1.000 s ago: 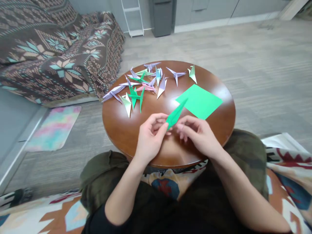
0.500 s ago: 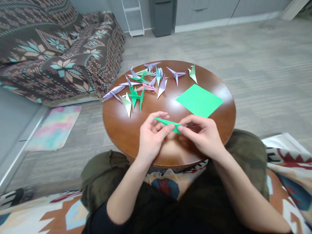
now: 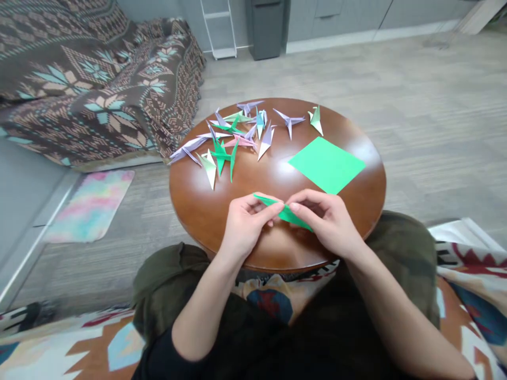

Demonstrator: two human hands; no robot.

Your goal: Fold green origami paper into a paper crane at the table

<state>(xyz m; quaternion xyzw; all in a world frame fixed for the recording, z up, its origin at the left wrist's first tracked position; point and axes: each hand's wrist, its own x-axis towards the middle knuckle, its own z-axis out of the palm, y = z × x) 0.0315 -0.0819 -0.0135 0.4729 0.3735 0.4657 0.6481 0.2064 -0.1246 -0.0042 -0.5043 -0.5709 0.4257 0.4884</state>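
A folded piece of green paper [image 3: 291, 215] is pinched between both hands, above the near part of the round table. My left hand [image 3: 248, 219] is closed on its left portion, thumb on top. My right hand [image 3: 322, 214] grips the other side with thumb and fingers, and partly covers it. Just beyond my right hand lies a flat green paper sheet [image 3: 328, 163], turned with a corner toward me. Several folded paper cranes in purple, green, white, pink and blue sit toward the far left, among them a green crane [image 3: 222, 157] and a pale green crane [image 3: 208, 168].
The brown round table [image 3: 198, 211] stands right in front of my knees. At the far edge are a purple crane [image 3: 290, 121] and a light green crane [image 3: 316, 121]. A sofa with a patterned cover [image 3: 119, 100] is at the left, near a pastel mat [image 3: 93, 206].
The folded green paper has shifted slightly right and down between my fingers, and more of it shows beneath my right thumb. My hands' fingertips have come closer together.
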